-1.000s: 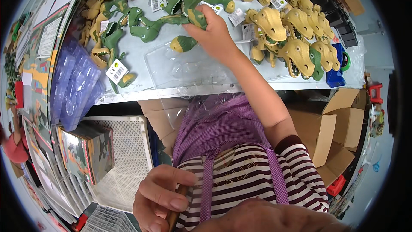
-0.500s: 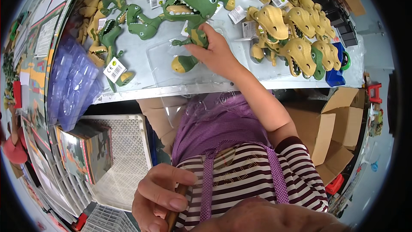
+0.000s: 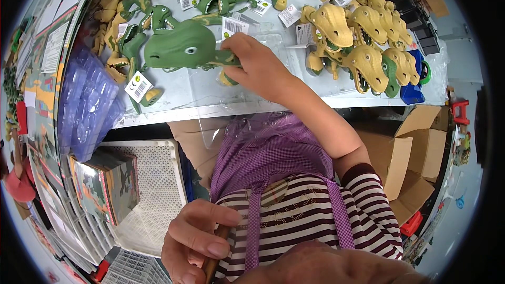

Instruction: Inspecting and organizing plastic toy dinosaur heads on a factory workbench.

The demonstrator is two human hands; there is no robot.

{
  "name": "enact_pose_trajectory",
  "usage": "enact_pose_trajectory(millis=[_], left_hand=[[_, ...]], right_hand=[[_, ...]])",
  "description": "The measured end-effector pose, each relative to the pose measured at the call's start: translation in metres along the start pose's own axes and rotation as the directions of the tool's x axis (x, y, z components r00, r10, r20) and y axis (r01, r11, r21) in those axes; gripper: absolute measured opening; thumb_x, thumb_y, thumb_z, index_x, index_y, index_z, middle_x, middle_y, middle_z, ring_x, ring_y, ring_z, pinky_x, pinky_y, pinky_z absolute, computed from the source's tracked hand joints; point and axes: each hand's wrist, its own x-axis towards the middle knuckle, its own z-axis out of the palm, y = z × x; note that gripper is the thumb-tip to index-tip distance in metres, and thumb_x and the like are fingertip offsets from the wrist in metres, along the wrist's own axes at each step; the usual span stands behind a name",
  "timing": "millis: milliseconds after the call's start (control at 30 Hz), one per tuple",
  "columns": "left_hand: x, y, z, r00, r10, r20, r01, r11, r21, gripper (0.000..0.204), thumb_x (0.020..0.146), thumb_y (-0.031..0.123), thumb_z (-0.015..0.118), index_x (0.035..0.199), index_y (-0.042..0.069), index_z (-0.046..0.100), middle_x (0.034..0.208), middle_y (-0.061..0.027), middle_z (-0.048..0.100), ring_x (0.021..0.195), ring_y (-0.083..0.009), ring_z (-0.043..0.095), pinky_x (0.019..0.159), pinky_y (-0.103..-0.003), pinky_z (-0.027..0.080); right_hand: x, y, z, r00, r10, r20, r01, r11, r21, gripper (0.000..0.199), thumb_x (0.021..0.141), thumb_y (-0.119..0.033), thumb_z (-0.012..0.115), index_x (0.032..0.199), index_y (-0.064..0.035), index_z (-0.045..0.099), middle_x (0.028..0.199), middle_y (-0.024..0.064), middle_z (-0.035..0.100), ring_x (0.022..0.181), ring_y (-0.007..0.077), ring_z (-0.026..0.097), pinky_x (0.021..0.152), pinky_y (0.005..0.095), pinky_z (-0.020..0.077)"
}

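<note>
My right hand [image 3: 260, 68] is closed round the body of a green toy dinosaur [image 3: 181, 47], just above the tabletop. Its big head points left with the jaw turned down, and a white barcode tag [image 3: 234, 27] hangs by my fingers. A camouflage-patterned limb shows below the hand. Close to the camera at the lower edge, my left hand [image 3: 197, 239] grips a thin brown stick-like piece [image 3: 216, 252]; what it belongs to is hidden. A clear plastic tray [image 3: 210, 121] lies under the toy and juts past the table's front edge.
Yellow toy dinosaurs [image 3: 363, 66] stand at the right, beside a blue bin [image 3: 412, 93]. More green ones [image 3: 134, 47] lie at the left and back. Stacked clear trays [image 3: 87, 100] lean at the left. Below are a white crate [image 3: 158, 179] with printed boxes and an open carton [image 3: 421, 150].
My right hand has turned the green toy dinosaur: its head swung left and down, and its mouth no longer shows. The clear tray shifted slightly. My left hand has stayed put.
</note>
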Motion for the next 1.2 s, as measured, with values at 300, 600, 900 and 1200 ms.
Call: enact_pose_trajectory(millis=[300,600,900,1200], left_hand=[[0.002,-0.001,0.004,0.999,0.030,-0.022,-0.030,0.999,0.011,0.035,0.095,0.041,0.041,0.122,0.026,0.055,0.109,-0.0065,0.049,0.099,-0.0349,0.043,0.084,-0.048,0.043],[0.002,-0.003,0.001,0.998,0.062,-0.013,-0.062,0.998,-0.010,0.036,0.095,0.041,0.041,0.123,0.025,0.055,0.111,-0.0072,0.049,0.097,-0.0356,0.043,0.086,-0.049,0.042],[0.003,-0.004,-0.001,0.998,0.067,-0.004,-0.067,0.998,-0.014,0.035,0.094,0.041,0.041,0.123,0.025,0.055,0.111,-0.0079,0.049,0.095,-0.0361,0.043,0.087,-0.046,0.042],[0.007,-0.008,0.004,0.995,0.092,-0.047,-0.091,0.996,0.012,0.033,0.094,0.039,0.042,0.121,0.026,0.056,0.109,-0.0085,0.049,0.093,-0.0373,0.042,0.084,-0.045,0.043]], right_hand=[[0.010,-0.019,0.010,0.993,-0.083,0.086,0.108,0.926,-0.361,0.035,0.074,-0.013,0.064,0.104,-0.0067,0.046,0.103,0.0087,0.051,0.096,0.0282,0.053,0.075,0.0371,0.0503],[0.014,-0.016,0.015,0.986,-0.133,0.100,0.162,0.905,-0.393,0.037,0.072,-0.011,0.066,0.102,-0.0050,0.047,0.100,0.0095,0.051,0.094,0.0279,0.053,0.072,0.0358,0.0515],[0.018,-0.018,0.014,0.990,-0.087,0.112,0.126,0.902,-0.412,0.028,0.074,-0.010,0.061,0.097,-0.0024,0.048,0.093,0.0112,0.053,0.090,0.0286,0.054,0.069,0.0370,0.0511],[0.014,-0.015,0.026,0.997,0.034,0.065,-0.004,0.908,-0.418,0.024,0.074,-0.009,0.059,0.092,-0.0021,0.047,0.093,0.0135,0.053,0.088,0.0307,0.054,0.071,0.0394,0.0501]])
